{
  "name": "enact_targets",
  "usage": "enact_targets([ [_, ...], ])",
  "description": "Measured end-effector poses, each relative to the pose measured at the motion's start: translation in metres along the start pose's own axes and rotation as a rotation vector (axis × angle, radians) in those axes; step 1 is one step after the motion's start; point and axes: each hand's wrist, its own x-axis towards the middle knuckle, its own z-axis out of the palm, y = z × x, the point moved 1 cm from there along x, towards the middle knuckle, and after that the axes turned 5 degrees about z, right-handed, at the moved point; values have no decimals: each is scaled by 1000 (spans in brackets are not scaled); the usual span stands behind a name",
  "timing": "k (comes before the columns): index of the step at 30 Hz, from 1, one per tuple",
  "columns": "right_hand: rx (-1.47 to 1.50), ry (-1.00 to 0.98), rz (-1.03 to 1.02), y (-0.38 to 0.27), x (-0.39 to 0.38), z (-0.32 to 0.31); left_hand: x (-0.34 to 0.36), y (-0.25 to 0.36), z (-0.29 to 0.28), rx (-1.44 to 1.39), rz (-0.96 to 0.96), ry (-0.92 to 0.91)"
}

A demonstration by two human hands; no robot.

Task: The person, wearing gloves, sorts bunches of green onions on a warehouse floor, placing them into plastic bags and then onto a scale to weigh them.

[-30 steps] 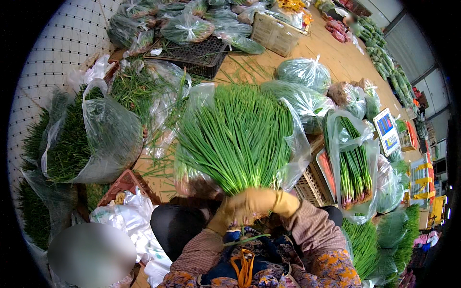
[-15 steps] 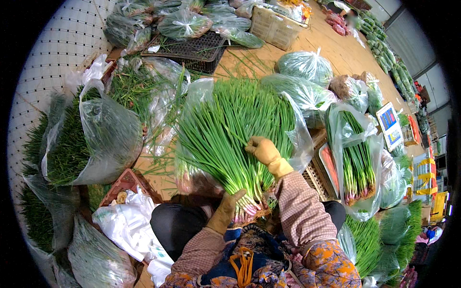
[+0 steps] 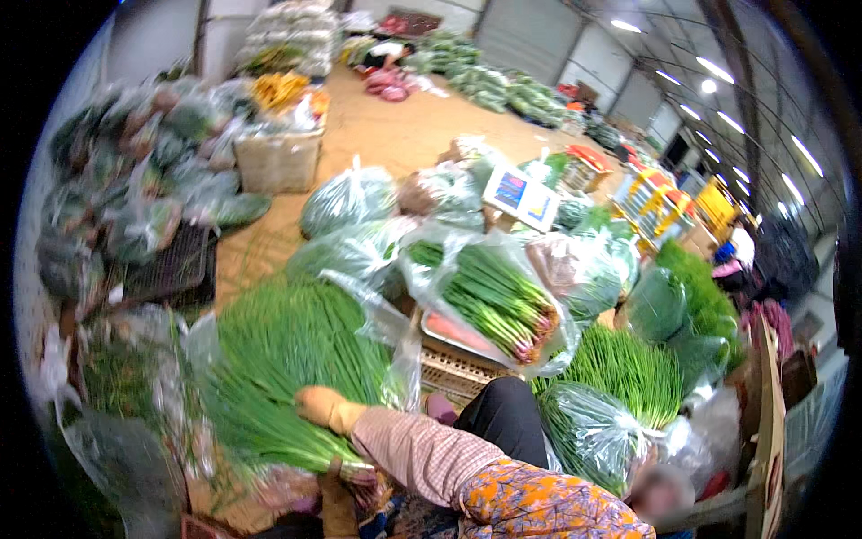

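A big bundle of green onions point(image 3: 278, 359), long thin leaves with pinkish-white root ends, lies fanned over an open clear plastic bag point(image 3: 402, 366) in front of me. My right hand point(image 3: 328, 410), in a yellowish glove, is on the leaves with its fingers curled into them. Low in the view, my left hand point(image 3: 338, 499), gloved too, is closed round the bundle's lower end beside the roots; much of that hand is cut off or in shadow. To the right, a bagged bunch of green onions point(image 3: 494, 301) rests on a scale with a pale display point(image 3: 521, 198).
Filled plastic bags point(image 3: 350, 199) stand beyond the bundle. Further left are a black crate point(image 3: 171, 265), a pale basket point(image 3: 278, 162) and heaped bags. More greens point(image 3: 620, 373) lie right of my knee. A person point(image 3: 386, 58) bends over red sacks far back.
The view has swung to the right and up, bringing in the far hall and ceiling lights. My right hand remains on the leaves, my left hand near the roots.
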Motion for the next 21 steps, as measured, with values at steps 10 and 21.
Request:
enact_targets([
  [10,1545,334,362,-43,-50,56,-27,38,44,38,-115,-85],
  [21,1662,-293,537,-98,-86,26,-15,34,34,29,-136,-50],
])
